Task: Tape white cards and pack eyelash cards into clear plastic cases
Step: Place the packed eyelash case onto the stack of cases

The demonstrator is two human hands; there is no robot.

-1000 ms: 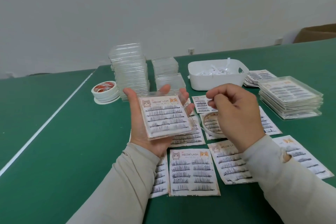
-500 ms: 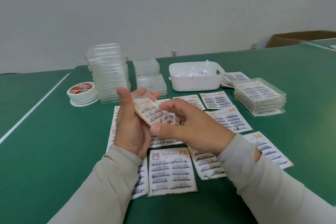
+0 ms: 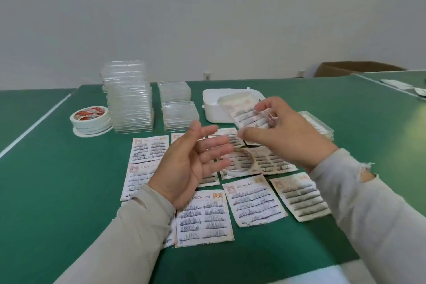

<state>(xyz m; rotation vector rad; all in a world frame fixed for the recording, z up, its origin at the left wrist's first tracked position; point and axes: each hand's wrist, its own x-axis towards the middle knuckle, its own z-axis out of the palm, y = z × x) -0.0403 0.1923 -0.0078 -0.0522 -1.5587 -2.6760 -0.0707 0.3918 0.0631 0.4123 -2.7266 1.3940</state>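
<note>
My right hand holds a clear plastic case with an eyelash card inside, lifted above the table in front of the white bin. My left hand hovers beside it with fingers spread and holds nothing. Several loose eyelash cards lie on the green table below both hands. A small roll of clear tape rests on the cards between my hands. Tall stacks of empty clear cases stand at the back.
Rolls of tape are stacked at the back left. A lower stack of cases sits beside the tall one. A pile of packed cases lies behind my right hand. A cardboard box stands beyond the table.
The packed case has passed from my left hand to my right hand, which has carried it up and to the right. My left hand has let go and opened.
</note>
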